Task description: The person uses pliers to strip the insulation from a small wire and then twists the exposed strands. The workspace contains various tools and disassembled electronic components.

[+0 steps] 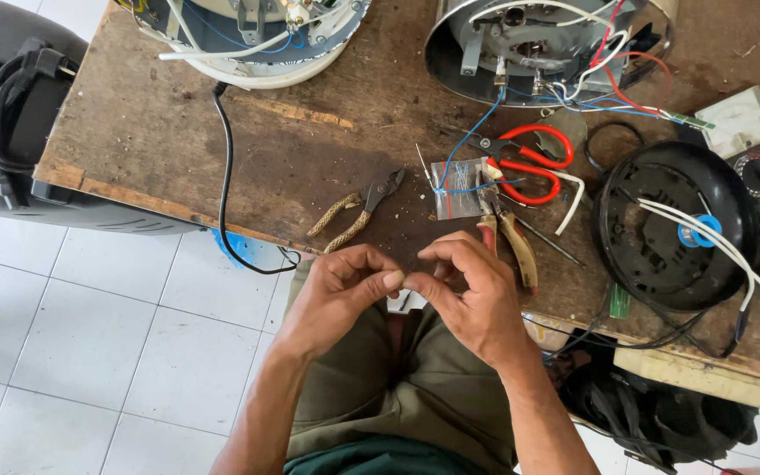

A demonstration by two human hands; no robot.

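**Both hands pinched together over a cluttered repair surface**

At ten o'clock a black appliance (10,114) stands on the white tiled floor (90,334), a coiled black cord lying on top of it. The worn wooden surface (160,132) runs from there across the upper half of the view. At twelve o'clock, slightly left, sits an opened white round appliance base (257,40), and a black cable (224,176) trails from it down over the surface's front edge. Near the centre lie pliers with woven-pattern grips (358,211).

Just below the centre the left hand (336,295) and the right hand (477,303) meet, fingertips touching, both narrowly closed in a pinch. Whatever they hold between thumb and forefinger is too small to make out; it sits right at the meeting point, above the person's olive-green trousers (406,378).

Just above the hands a small clear plastic bag (455,189) lies beside yellow-handled pliers (512,242). At one o'clock red-handled scissors (525,163) rest beneath an opened metal appliance shell (547,44) spilling red, blue and white wires. At three o'clock lies a black round base plate (670,224), white wires crossing it.
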